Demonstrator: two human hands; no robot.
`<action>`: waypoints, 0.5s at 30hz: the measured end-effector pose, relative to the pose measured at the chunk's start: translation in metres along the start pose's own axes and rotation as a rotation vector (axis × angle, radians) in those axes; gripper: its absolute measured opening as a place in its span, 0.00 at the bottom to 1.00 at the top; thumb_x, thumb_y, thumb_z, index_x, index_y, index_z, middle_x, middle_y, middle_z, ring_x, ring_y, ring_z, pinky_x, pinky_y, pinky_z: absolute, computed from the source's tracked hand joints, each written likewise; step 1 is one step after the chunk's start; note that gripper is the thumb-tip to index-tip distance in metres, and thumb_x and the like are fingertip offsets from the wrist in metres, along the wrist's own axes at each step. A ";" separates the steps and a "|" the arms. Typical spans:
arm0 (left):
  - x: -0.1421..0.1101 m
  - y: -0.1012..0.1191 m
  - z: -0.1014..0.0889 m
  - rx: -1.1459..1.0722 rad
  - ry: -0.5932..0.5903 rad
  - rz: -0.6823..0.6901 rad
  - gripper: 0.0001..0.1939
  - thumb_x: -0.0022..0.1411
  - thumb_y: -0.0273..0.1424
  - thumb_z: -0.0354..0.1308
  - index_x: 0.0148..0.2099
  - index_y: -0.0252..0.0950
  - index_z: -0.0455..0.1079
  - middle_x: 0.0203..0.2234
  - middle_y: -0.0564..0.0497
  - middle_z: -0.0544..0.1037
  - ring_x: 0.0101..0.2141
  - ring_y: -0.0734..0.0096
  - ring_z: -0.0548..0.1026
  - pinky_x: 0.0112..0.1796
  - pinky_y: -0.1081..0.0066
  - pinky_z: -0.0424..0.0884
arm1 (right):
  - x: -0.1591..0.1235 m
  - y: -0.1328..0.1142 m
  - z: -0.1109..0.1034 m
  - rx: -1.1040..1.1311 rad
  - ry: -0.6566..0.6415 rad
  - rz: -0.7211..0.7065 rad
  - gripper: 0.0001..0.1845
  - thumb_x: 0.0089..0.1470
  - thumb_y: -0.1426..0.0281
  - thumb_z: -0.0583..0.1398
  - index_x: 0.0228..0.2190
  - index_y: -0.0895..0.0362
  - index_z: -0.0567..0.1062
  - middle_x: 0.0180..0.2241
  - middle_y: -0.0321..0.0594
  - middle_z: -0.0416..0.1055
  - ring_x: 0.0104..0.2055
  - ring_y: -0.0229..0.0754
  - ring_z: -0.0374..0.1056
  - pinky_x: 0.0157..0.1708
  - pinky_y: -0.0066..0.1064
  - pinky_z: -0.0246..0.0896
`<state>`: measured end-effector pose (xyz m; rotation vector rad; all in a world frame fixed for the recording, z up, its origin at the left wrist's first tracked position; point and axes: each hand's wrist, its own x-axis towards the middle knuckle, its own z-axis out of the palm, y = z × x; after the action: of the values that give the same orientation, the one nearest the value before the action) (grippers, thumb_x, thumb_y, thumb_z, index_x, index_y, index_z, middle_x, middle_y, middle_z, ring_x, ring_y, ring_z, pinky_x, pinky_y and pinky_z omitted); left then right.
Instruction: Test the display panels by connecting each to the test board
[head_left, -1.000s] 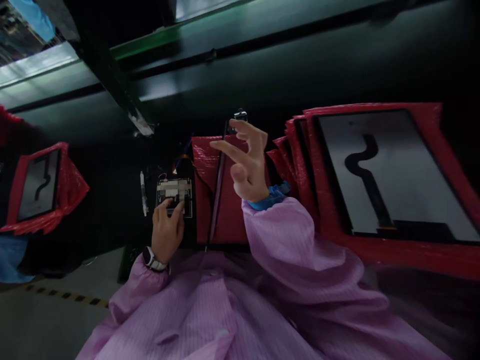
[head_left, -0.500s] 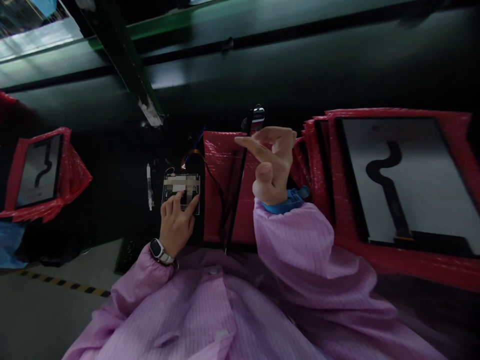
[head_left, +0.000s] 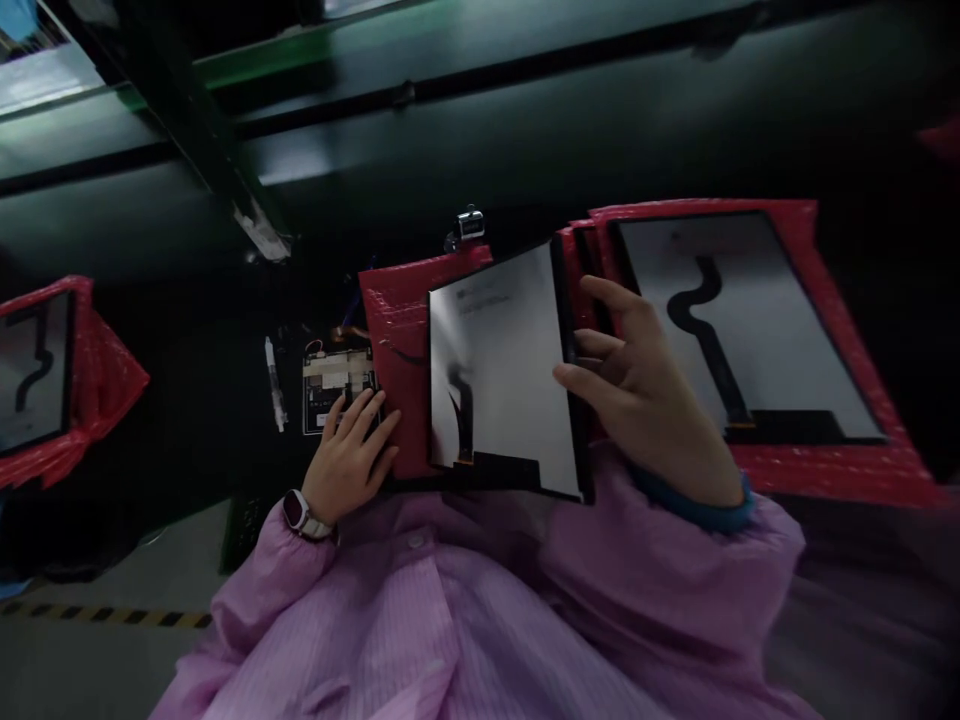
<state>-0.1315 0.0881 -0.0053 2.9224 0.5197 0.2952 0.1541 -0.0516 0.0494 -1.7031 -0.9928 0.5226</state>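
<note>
My right hand [head_left: 645, 400] grips the right edge of a flat display panel [head_left: 499, 370], its pale back with a dark flex cable facing me. The panel is tilted above a red bag [head_left: 394, 320] on the dark bench. My left hand [head_left: 349, 450], a watch on its wrist, rests with fingers spread flat on a small circuit board [head_left: 334, 375] and the bag's left edge. Both arms wear pink striped sleeves.
A stack of red bags topped by another panel [head_left: 742, 320] lies at the right. A further panel in a red bag [head_left: 37, 380] sits far left. A white pen-like tool [head_left: 274, 385] lies left of the board. A small clip [head_left: 470, 225] stands behind the bag.
My right hand went from raised and empty-fingered to gripping the panel's edge. The panel turned from edge-on to showing its pale back. My left hand's fingers spread a little over the board.
</note>
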 end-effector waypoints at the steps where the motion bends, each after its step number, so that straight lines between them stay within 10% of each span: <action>1: 0.000 -0.001 0.001 -0.005 0.004 0.001 0.22 0.73 0.34 0.50 0.65 0.37 0.67 0.66 0.40 0.66 0.67 0.51 0.61 0.66 0.46 0.55 | 0.000 0.002 0.001 -0.018 0.046 0.016 0.36 0.55 0.68 0.62 0.64 0.43 0.60 0.41 0.41 0.73 0.33 0.41 0.70 0.28 0.33 0.71; 10: 0.003 -0.002 -0.001 -0.064 -0.010 0.031 0.20 0.72 0.30 0.51 0.63 0.36 0.68 0.65 0.42 0.68 0.69 0.50 0.59 0.68 0.39 0.47 | 0.017 0.047 0.039 0.290 -0.040 0.125 0.38 0.52 0.73 0.56 0.63 0.50 0.55 0.35 0.35 0.76 0.29 0.39 0.71 0.27 0.32 0.70; 15: 0.000 -0.002 -0.001 -0.074 0.072 0.063 0.18 0.72 0.29 0.52 0.61 0.32 0.67 0.64 0.38 0.69 0.69 0.49 0.59 0.67 0.38 0.48 | 0.016 0.061 0.044 -0.142 0.029 0.079 0.32 0.52 0.72 0.56 0.59 0.58 0.65 0.39 0.45 0.76 0.39 0.48 0.75 0.41 0.44 0.74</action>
<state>-0.1323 0.0902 -0.0045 2.8684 0.4181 0.4200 0.1519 -0.0205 -0.0205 -1.8776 -0.9642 0.4865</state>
